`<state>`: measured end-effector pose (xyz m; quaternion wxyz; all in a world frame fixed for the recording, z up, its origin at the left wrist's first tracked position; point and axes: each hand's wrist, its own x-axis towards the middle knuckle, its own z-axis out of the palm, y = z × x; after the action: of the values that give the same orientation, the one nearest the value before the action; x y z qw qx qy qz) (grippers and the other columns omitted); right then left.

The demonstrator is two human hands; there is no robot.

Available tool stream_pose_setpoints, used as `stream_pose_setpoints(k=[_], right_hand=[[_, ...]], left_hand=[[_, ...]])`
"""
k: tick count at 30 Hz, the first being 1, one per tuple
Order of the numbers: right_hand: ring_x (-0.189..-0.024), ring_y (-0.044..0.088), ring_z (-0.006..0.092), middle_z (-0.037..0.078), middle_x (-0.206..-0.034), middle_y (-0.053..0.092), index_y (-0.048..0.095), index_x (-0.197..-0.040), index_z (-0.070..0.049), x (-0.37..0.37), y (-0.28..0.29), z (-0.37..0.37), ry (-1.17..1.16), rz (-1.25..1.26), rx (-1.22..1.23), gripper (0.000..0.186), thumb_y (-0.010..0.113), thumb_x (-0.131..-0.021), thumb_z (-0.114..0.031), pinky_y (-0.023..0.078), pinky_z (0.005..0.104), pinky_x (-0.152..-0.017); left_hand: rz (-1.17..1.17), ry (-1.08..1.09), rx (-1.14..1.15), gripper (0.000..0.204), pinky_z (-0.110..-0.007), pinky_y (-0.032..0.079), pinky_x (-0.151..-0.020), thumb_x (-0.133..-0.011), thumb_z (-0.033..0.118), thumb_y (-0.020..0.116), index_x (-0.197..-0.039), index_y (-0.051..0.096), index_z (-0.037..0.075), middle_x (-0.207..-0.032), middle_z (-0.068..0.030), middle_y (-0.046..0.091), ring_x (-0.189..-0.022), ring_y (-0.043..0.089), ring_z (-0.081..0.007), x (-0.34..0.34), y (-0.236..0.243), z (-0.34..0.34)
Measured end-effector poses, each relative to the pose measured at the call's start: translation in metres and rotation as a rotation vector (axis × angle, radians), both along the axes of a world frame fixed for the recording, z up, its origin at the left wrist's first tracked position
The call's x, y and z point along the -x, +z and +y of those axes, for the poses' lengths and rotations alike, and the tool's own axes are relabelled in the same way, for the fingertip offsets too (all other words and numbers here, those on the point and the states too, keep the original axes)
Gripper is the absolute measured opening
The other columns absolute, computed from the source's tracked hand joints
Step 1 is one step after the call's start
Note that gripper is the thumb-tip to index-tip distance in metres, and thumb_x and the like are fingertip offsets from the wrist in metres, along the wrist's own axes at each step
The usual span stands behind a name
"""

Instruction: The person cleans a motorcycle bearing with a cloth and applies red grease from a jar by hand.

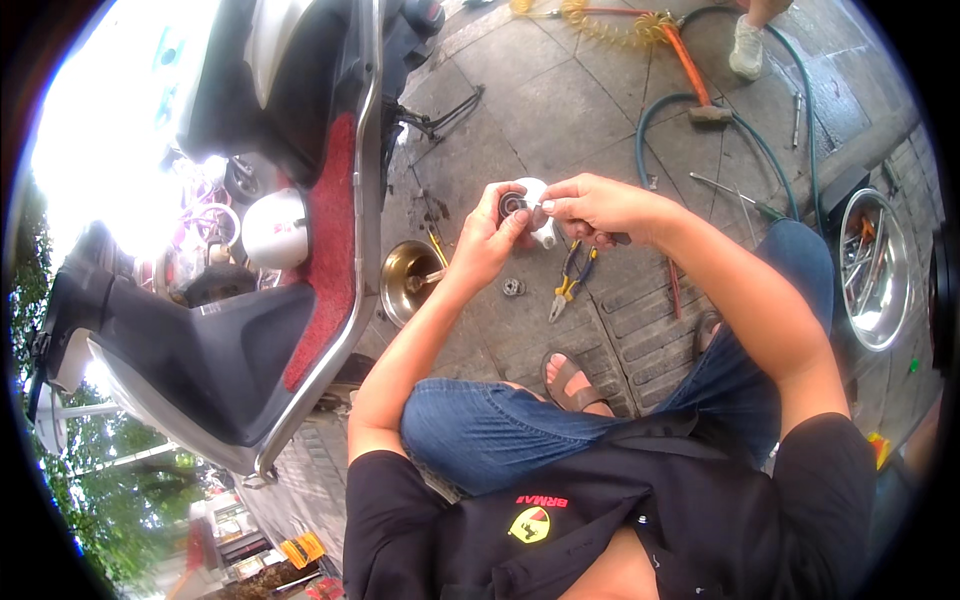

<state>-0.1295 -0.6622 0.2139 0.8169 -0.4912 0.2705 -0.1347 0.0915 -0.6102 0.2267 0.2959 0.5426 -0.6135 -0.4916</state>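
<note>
In front of me, my left hand (488,238) is closed around a small round metal part (512,204) with dark rings, which looks like a bearing. My right hand (606,208) meets it from the right, its thumb and fingers pinched at the part's edge. A dark end (621,239) pokes out below the right palm; what it belongs to is hidden. A white round thing (531,187) shows just behind the fingers. Below the hands, yellow-and-blue pliers (571,283) lie on the paving beside a small toothed metal piece (513,287).
A scooter (330,250) with a red footboard mat stands at the left. Near it sits a brass-coloured bowl (398,285). To the right are a hammer (690,75), a hose (645,130), a screwdriver (735,190) and a metal bowl (880,325) of tools. Another person's foot (746,48) is at the far right.
</note>
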Motion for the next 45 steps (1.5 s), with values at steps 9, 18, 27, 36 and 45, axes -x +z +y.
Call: stream_pose_setpoints(k=[9, 18, 27, 36, 45], right_hand=[[-0.044, 0.038, 0.0061, -0.003, -0.061, 0.044, 0.060, -0.105, -0.001, -0.015, 0.008, 0.017, -0.026, 0.100, 0.123, 0.025, 0.047, -0.100, -0.021, 0.032, 0.0241, -0.039], [-0.055, 0.050, 0.0118, 0.004, -0.067, 0.052, 0.062, -0.101, -0.001, -0.026, -0.007, 0.019, -0.076, 0.123, 0.205, 0.023, 0.050, -0.098, -0.020, 0.040, 0.0290, -0.048], [-0.090, 0.063, 0.0399, 0.021, -0.093, 0.066, 0.065, -0.103, -0.007, -0.037, -0.007, 0.020, -0.267, 0.312, 0.779, 0.022, 0.055, -0.093, -0.023, 0.049, 0.0449, -0.076], [-0.081, 0.064, 0.0402, 0.021, -0.084, 0.066, 0.063, -0.100, -0.008, -0.034, -0.010, 0.023, -0.287, 0.322, 0.968, 0.017, 0.054, -0.092, -0.019, 0.050, 0.0473, -0.069], [-0.072, 0.064, 0.0397, 0.020, -0.073, 0.064, 0.058, -0.097, -0.009, -0.035, -0.017, 0.022, -0.292, 0.382, 1.220, 0.012, 0.051, -0.091, -0.016, 0.048, 0.0491, -0.061]], left_hand=[[-0.234, 0.000, 0.042, 0.024, -0.027, 0.048, -0.061, -0.097, 0.013, 0.054, -0.118, 0.048, 0.002, -0.082, -0.0050, 0.063, -0.066, 0.058, -0.0109, -0.005, 0.004, 0.010], [-0.316, 0.021, 0.031, 0.022, -0.026, 0.047, -0.057, -0.097, 0.012, 0.053, -0.117, 0.049, 0.002, -0.079, -0.0054, 0.062, -0.063, 0.057, -0.0106, -0.005, 0.004, 0.013], [-0.097, 0.118, -0.008, 0.027, -0.025, 0.046, -0.052, -0.099, 0.014, 0.050, -0.123, 0.047, 0.002, -0.077, -0.0030, 0.057, -0.060, 0.053, -0.0089, -0.007, -0.006, 0.004], [0.037, 0.125, -0.109, 0.030, -0.025, 0.047, -0.051, -0.099, 0.014, 0.048, -0.126, 0.044, 0.001, -0.076, -0.0044, 0.056, -0.058, 0.054, -0.0104, -0.010, -0.005, 0.004], [0.105, 0.063, -0.099, 0.036, -0.026, 0.051, -0.053, -0.100, 0.018, 0.050, -0.130, 0.041, 0.001, -0.077, -0.0066, 0.056, -0.057, 0.055, -0.0119, -0.016, -0.003, 0.002]])
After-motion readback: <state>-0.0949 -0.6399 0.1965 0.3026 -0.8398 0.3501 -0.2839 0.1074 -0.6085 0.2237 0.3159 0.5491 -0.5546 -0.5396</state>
